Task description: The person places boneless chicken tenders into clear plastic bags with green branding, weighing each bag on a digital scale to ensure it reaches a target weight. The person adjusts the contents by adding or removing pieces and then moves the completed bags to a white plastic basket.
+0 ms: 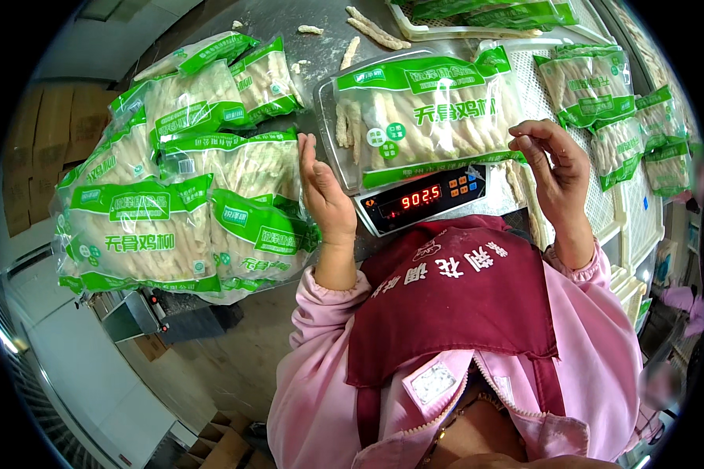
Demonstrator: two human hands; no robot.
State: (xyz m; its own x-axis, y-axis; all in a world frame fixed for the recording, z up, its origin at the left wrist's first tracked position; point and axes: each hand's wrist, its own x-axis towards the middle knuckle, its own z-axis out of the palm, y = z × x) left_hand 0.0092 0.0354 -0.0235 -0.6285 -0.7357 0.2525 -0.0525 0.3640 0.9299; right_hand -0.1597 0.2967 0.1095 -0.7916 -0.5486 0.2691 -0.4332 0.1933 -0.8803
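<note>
A clear and green plastic bag of pale breaded food sticks (438, 117) lies in a clear shallow tray (325, 102) on a digital scale (375, 220) with lit red digits. My left hand (326, 191) is upright and open, fingers stretched, between this bag and a pile of filled bags (137, 227); it holds nothing. At the bag's right edge is my right hand (554, 160), its fingers loosely bent and apart. It grips nothing, though whether a fingertip touches the plastic is unclear.
Loose sticks (377, 30) and crumbs lie on the metal table at the back. On the right, white perforated trays (528, 86) carry more filled bags (590, 86). Another white tray (446, 33) with green bags stands at the back. Cardboard boxes (51, 133) are stacked at far left.
</note>
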